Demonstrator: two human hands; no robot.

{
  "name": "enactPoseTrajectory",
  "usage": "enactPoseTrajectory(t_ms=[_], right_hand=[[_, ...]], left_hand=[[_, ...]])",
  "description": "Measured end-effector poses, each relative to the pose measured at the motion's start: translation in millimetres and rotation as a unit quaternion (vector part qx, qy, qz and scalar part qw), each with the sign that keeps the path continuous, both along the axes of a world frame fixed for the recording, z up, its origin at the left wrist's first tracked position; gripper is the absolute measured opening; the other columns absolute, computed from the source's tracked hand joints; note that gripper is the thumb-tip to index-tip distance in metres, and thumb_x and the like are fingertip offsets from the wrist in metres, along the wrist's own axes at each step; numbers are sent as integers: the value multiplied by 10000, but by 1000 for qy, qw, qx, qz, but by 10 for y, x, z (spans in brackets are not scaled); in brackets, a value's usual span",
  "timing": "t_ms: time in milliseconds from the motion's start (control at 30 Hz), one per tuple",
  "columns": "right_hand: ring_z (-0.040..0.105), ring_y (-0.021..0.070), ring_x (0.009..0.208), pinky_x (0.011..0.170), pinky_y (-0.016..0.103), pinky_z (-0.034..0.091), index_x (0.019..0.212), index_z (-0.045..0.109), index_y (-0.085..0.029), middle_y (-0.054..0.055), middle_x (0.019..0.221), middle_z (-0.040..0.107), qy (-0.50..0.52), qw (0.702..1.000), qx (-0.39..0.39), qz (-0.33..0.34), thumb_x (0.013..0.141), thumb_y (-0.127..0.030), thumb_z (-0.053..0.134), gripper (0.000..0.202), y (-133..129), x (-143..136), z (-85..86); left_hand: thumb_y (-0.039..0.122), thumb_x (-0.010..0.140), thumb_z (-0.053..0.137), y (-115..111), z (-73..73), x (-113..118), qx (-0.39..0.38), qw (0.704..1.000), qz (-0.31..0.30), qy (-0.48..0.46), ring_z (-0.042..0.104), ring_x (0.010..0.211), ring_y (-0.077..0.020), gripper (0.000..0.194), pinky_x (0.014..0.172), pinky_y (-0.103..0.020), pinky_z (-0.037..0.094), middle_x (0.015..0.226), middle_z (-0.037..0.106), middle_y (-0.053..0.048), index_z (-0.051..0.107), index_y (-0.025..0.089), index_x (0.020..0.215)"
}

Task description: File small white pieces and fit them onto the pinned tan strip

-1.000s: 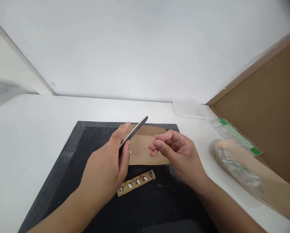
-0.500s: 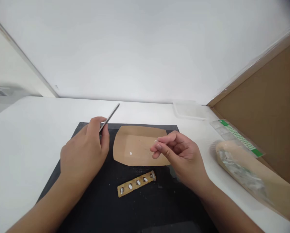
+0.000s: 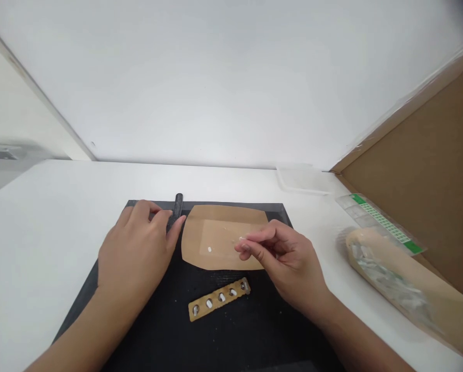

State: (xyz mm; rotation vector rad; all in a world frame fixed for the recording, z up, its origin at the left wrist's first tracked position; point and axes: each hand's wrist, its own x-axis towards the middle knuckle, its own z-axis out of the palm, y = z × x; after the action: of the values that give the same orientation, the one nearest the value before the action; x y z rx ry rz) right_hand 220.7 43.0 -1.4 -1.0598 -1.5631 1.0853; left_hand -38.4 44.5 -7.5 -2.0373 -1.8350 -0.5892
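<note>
My left hand (image 3: 136, 245) is closed around a slim dark tool (image 3: 178, 205) beside the tray's left end; its lower part is hidden, and I cannot tell its kind. My right hand (image 3: 289, 253) pinches a small white piece (image 3: 242, 238) between thumb and fingertips, over the right part of a brown paper tray (image 3: 193, 235). One white pellet (image 3: 210, 249) lies in that tray. In front of it, a tan strip (image 3: 215, 298) with a row of round holes rests aslant. White or silvery bits sit in its holes, and a clear piece (image 3: 246, 285) is at its right end.
A black mat (image 3: 169, 330) lies under the tray and strip on a white table (image 3: 33, 227). At right are a brown paper tray (image 3: 421, 274) of clear plastic packets, a clear case with a green label (image 3: 386, 222), and a translucent lid (image 3: 305, 178). A cardboard wall (image 3: 429, 139) borders the right side.
The dark tool has been lowered and turned in my left hand, its end now nearer the mat's back edge. My right hand has shifted slightly left and down, still pinching the white piece.
</note>
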Motion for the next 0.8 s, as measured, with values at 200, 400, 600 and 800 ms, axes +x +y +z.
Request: enactPoseTrajectory(t_ms=[200, 400, 600, 800], right_hand=[[786, 124, 786, 731, 231, 605, 956, 720, -263, -37, 851, 805, -119, 989, 79, 31, 1004, -281, 730, 52, -44, 32, -24], [793, 126, 822, 735, 213, 588, 973, 729, -277, -26, 948, 828, -153, 979, 123, 64, 1011, -241, 706, 58, -69, 49, -3], [778, 106, 805, 727, 186, 567, 977, 721, -263, -41, 926, 816, -153, 975, 136, 90, 991, -197, 732, 69, -62, 68, -7], [742, 95, 743, 690, 185, 536, 955, 730, -261, -45, 869, 792, -162, 972, 133, 109, 998, -198, 729, 76, -57, 85, 4]], left_hand=[[201, 1055, 621, -79, 82, 218, -25, 915, -314, -251, 660, 1020, -179, 241, 894, -316, 557, 1173, 670, -73, 697, 207, 1283], [145, 1046, 626, -117, 63, 250, -143, 832, -434, -314, 636, 1127, -177, 346, 923, -285, 574, 1211, 665, -85, 672, 216, 1382], [103, 1028, 652, -68, 68, 231, -157, 806, -453, -345, 684, 997, -130, 289, 883, -243, 580, 1112, 714, -58, 748, 211, 1279], [103, 1023, 668, -36, 87, 233, -164, 798, -461, -351, 707, 934, -108, 271, 831, -205, 582, 1029, 752, -32, 766, 223, 1245]])
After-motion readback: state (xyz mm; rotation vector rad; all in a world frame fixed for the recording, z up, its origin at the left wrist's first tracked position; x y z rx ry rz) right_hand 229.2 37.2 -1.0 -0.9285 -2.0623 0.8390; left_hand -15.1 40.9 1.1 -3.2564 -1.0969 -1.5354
